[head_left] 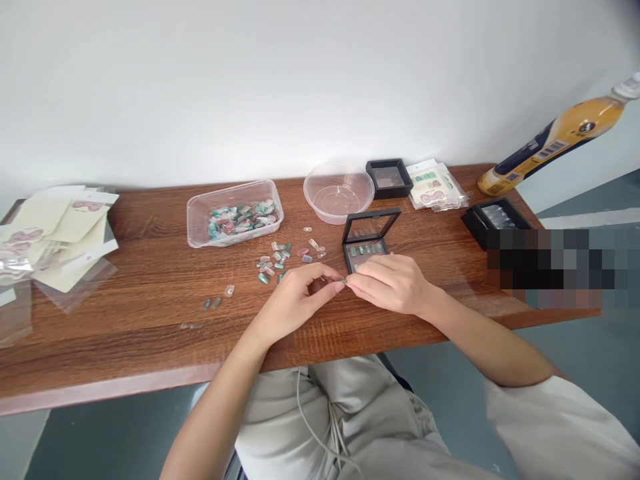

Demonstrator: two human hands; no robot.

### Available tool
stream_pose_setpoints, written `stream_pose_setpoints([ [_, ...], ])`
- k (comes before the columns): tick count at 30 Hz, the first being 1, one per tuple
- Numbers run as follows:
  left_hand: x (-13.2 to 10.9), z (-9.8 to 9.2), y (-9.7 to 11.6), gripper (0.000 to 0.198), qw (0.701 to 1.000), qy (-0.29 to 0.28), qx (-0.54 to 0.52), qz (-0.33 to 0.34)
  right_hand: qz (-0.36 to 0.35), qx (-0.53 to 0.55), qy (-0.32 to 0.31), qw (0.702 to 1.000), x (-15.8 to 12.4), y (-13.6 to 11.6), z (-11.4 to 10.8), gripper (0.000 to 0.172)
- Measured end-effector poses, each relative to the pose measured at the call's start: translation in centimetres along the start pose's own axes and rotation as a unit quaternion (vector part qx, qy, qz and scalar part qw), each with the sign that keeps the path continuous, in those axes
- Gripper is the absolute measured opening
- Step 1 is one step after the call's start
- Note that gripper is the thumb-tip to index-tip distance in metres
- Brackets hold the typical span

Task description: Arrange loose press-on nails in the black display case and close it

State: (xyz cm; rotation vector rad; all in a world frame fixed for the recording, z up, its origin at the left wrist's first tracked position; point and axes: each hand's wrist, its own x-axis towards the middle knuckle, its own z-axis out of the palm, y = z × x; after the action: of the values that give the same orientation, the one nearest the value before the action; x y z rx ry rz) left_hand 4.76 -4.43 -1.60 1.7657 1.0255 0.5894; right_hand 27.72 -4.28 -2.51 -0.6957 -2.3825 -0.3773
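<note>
My left hand [306, 291] and my right hand [387, 283] meet fingertip to fingertip above the table's front half. Pinched between them is a small greenish press-on nail [343, 281], mostly covered by the fingers. Just behind my right hand stands a black display case [371, 225], its framed lid raised. A row of green press-on nails [366, 250] lies inside it; my right hand hides the front part. Loose press-on nails [263, 278], green, clear and pink, are scattered left of the case. More fill a clear rectangular tub [196, 223] behind them.
A round clear bowl [320, 210] stands near the wall, beside a closed black case [390, 179] and packaged cards [437, 187]. A yellow bottle [555, 143] and another black case [480, 223] are at the right. Cards and clear sleeves [65, 233] pile up at the left.
</note>
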Motion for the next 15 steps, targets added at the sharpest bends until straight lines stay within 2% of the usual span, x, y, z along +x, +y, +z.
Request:
stream_pose_setpoints([
  [5, 0.01, 0.14, -0.35, 0.026, 0.997, -0.031, -0.059, -0.028, -0.012, 0.006, 0.003, 1.000, 0.06, -0.21, 0.04, 0.018],
  [9, -0.01, 0.02, -0.39, 0.027, 0.991, -0.048, -0.117, -0.039, 0.005, 0.062, 0.017, 0.998, 0.01, -0.11, 0.03, 0.005],
  [15, -0.01, -0.11, -0.17, 0.026, 0.979, -0.055, -0.192, -0.051, 0.022, 0.156, 0.021, 0.987, -0.28, -0.16, 0.23, 0.005],
])
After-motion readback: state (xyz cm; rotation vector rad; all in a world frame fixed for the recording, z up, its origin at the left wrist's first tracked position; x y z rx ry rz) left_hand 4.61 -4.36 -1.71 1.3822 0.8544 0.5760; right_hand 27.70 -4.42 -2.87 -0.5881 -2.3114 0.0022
